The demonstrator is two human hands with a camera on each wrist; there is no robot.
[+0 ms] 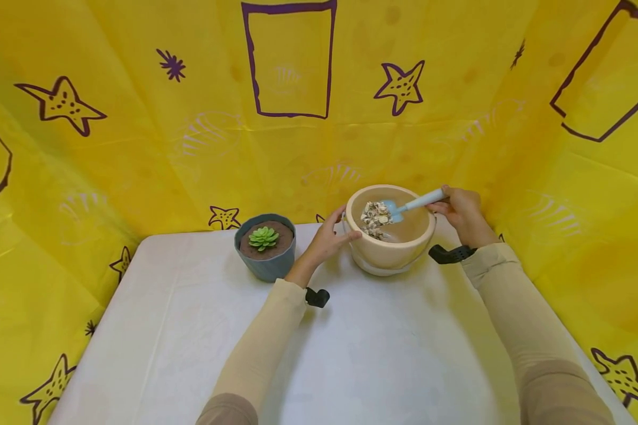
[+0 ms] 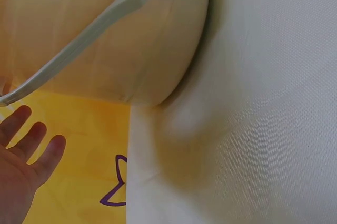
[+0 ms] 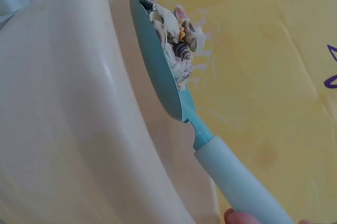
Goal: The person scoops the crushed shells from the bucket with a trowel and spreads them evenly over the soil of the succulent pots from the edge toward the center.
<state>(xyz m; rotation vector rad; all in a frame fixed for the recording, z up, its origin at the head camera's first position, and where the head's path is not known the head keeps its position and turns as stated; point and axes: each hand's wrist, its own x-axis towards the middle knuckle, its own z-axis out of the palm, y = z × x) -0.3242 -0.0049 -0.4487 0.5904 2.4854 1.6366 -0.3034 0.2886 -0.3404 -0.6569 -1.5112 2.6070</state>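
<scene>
A cream bucket (image 1: 388, 251) stands on the white table with seashells (image 1: 373, 219) inside it. My left hand (image 1: 326, 239) is at the bucket's left side, its thumb against the outside near the rim. In the left wrist view the fingers (image 2: 48, 155) are spread and fairly straight beside the pale bail handle (image 2: 87, 37). My right hand (image 1: 461, 211) grips the light blue handle of a small garden trowel (image 1: 422, 200) over the bucket's right rim. Its blue scoop (image 3: 158, 66) carries a heap of shells (image 3: 181, 45), close over the mouth in the right wrist view.
Left of the bucket stands a blue-grey pot (image 1: 268, 265) with a green succulent (image 1: 263, 238) in brown soil. The white table (image 1: 383, 354) reaches toward me. Yellow patterned sheets (image 1: 298, 153) hang at the back and both sides.
</scene>
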